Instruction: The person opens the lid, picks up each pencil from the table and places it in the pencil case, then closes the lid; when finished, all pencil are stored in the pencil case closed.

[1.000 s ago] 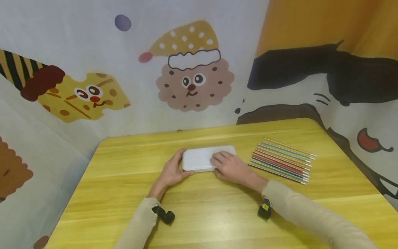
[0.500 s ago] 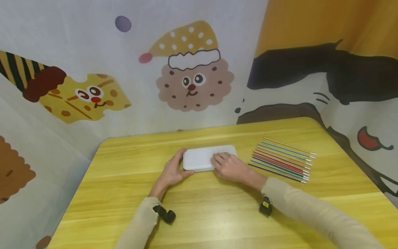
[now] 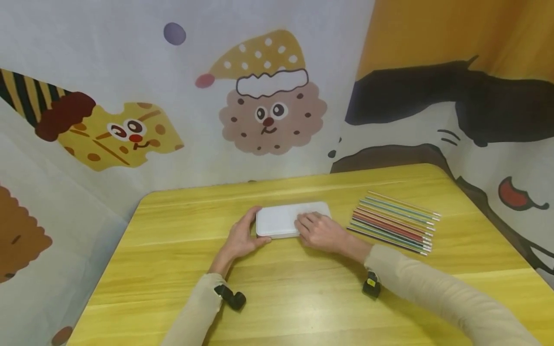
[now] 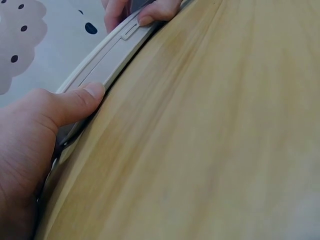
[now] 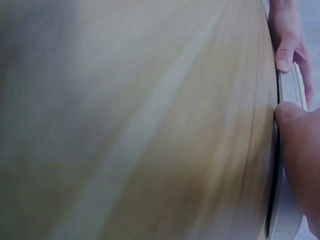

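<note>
A flat white pencil case (image 3: 277,220) with rounded corners lies on the wooden table, lid down. My left hand (image 3: 239,239) grips its left end, thumb on the near side and fingers round the far corner. Over the right half, my right hand (image 3: 322,233) bends its fingers onto the lid, with the thumb at the front edge. The left wrist view shows the case's front side, with a small outlined latch (image 4: 131,31) beside the right thumb (image 4: 146,20). Part of the case's right end is hidden by the right hand.
Several pencils (image 3: 391,223) with white ends lie in a slanted row to the right of the case. Behind the yellow wooden table (image 3: 294,288) hangs a curtain (image 3: 173,81) printed with cartoon figures. Both sleeved wrists carry small black cameras.
Both hands stay on the case with almost no movement. The right hand's thumb has tucked in closer to its fingers at the front edge since one second ago.
</note>
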`<act>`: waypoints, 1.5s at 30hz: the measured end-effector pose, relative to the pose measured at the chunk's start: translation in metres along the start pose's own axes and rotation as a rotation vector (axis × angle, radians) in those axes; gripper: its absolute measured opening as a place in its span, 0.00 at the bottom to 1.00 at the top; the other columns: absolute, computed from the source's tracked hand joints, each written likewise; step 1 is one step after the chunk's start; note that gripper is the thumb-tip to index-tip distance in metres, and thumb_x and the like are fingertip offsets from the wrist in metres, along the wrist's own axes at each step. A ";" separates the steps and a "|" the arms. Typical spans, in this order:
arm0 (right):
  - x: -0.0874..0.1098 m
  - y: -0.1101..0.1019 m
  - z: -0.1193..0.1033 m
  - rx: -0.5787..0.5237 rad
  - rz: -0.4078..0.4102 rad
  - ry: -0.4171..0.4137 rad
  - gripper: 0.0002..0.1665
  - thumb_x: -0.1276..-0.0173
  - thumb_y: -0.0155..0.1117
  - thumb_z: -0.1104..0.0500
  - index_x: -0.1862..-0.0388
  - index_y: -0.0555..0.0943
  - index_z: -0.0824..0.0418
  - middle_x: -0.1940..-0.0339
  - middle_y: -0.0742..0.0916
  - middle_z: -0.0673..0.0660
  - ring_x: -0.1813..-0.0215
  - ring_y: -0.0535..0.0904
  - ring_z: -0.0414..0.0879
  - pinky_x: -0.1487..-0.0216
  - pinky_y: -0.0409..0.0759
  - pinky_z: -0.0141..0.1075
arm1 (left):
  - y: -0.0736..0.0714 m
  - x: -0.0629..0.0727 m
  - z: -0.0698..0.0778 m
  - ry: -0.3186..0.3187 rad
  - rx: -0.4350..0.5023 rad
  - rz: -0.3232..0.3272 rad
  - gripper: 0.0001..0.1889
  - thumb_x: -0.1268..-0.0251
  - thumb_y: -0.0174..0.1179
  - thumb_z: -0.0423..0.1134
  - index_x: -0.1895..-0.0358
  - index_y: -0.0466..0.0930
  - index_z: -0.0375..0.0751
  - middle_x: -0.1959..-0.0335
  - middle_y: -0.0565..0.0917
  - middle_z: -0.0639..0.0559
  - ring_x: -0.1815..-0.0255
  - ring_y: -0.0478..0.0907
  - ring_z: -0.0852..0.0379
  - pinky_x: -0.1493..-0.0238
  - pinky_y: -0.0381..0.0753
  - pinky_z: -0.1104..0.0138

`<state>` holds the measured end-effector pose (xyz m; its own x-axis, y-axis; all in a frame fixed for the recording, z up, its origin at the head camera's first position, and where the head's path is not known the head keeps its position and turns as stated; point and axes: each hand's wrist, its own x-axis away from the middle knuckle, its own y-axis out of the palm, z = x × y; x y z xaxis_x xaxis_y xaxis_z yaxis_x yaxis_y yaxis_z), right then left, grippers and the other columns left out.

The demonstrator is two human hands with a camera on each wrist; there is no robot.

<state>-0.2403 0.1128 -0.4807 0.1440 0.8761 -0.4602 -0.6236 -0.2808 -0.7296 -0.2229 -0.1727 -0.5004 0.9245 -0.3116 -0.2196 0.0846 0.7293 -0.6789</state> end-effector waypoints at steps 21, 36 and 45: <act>0.010 -0.021 0.029 -0.412 0.092 0.183 0.18 0.43 0.72 0.62 0.53 0.85 0.69 0.55 0.88 0.62 0.55 0.86 0.53 0.55 0.86 0.40 | 0.008 0.003 0.000 0.019 0.031 0.040 0.53 0.56 0.82 0.39 0.24 0.60 0.42 0.30 0.72 0.45 0.30 0.67 0.44 0.29 0.63 0.50; 0.019 -0.027 0.047 -0.582 0.172 0.350 0.13 0.43 0.72 0.66 0.59 0.84 0.68 0.59 0.87 0.60 0.57 0.84 0.51 0.58 0.85 0.36 | 0.004 0.005 0.002 0.050 0.050 0.045 0.54 0.57 0.82 0.37 0.24 0.58 0.41 0.32 0.74 0.46 0.31 0.69 0.44 0.30 0.62 0.46; 0.017 -0.029 0.065 -0.702 0.172 0.476 0.10 0.42 0.71 0.71 0.61 0.85 0.66 0.63 0.88 0.56 0.61 0.84 0.48 0.61 0.86 0.40 | 0.002 0.005 0.000 0.030 0.016 0.043 0.58 0.55 0.81 0.39 0.22 0.52 0.40 0.30 0.71 0.43 0.30 0.68 0.44 0.29 0.61 0.48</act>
<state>-0.2697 0.1610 -0.4343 0.4958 0.5859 -0.6411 -0.0698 -0.7089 -0.7019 -0.2182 -0.1722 -0.5028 0.9160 -0.2975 -0.2690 0.0513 0.7521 -0.6571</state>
